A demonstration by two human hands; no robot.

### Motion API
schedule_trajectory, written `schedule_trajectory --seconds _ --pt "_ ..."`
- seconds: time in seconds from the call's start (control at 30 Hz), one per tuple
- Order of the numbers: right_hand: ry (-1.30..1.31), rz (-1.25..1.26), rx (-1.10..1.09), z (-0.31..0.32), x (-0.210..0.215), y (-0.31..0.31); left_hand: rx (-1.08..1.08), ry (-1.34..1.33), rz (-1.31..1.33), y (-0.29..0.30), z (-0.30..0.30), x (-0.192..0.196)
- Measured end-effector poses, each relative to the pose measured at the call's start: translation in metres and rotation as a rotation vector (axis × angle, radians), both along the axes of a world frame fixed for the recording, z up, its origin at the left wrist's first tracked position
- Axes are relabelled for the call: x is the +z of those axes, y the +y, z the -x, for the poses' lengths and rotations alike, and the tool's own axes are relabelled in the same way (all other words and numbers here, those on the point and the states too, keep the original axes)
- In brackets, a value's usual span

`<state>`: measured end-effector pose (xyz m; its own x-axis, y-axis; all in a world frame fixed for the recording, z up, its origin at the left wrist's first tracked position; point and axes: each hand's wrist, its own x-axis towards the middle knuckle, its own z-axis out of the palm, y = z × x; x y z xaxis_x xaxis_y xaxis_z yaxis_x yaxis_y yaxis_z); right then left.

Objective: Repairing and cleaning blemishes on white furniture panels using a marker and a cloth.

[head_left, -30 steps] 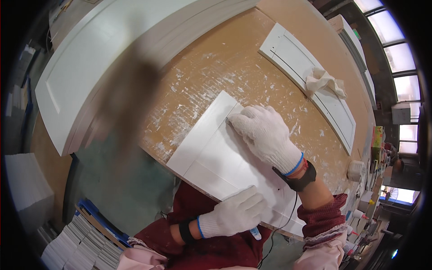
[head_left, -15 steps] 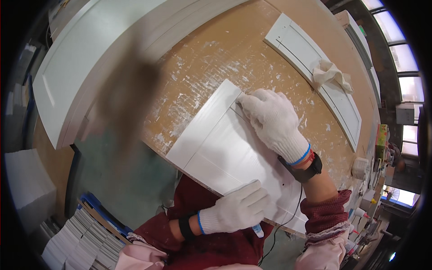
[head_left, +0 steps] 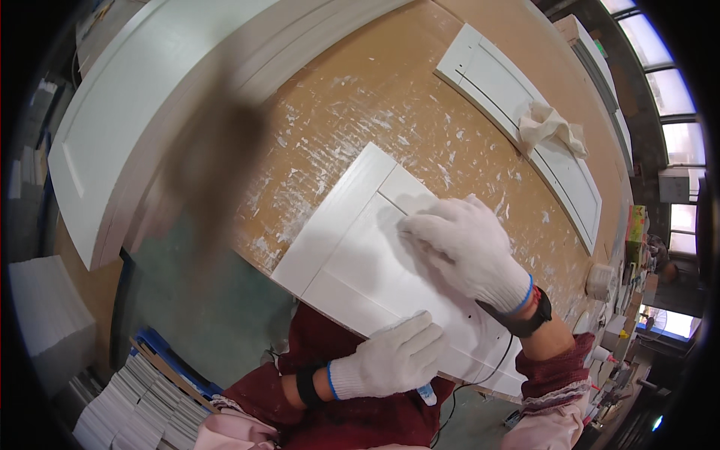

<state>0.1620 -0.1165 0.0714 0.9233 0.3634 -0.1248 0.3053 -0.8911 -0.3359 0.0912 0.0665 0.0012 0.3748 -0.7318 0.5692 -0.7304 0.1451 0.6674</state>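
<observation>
A white panel (head_left: pixel 360 259) with a raised frame border lies at the near edge of the bench. My right hand (head_left: pixel 469 251), in a white knit glove, bears down on the panel's recessed face. Its fingers are bent together, and whatever they hold is hidden under them. Closer to me, my left hand (head_left: pixel 390 356), gloved too, rests across the panel's near edge with its fingers partly curled. From below its fingers sticks the end of a small blue-and-white object (head_left: pixel 427 394), whose kind I cannot make out; the hand seems to grip it.
The brown bench top (head_left: pixel 360 97) is strewn with white flakes. A narrow white panel (head_left: pixel 517 116) lies farther right under a crumpled cloth (head_left: pixel 551 129). Large white panels (head_left: pixel 127 90) stand at the left. A dark cord (head_left: pixel 480 381) hangs past the near edge. A dark blur (head_left: pixel 217 150) hides part of the left.
My right hand has moved from the panel's far edge, near its corner, back toward me onto the recessed face. My left hand stays at the near edge. The view has shifted slightly.
</observation>
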Motion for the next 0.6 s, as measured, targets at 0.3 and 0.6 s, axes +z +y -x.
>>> schedule_trajectory --seconds 0.3,0.6 --pt "0.104 -0.006 -0.468 0.079 0.007 -0.038 -0.116 -0.01 -0.109 0.005 -0.008 0.007" --pt "0.044 0.024 -0.904 0.127 0.01 -0.034 -0.046 0.061 -0.072 0.002 -0.001 0.004"
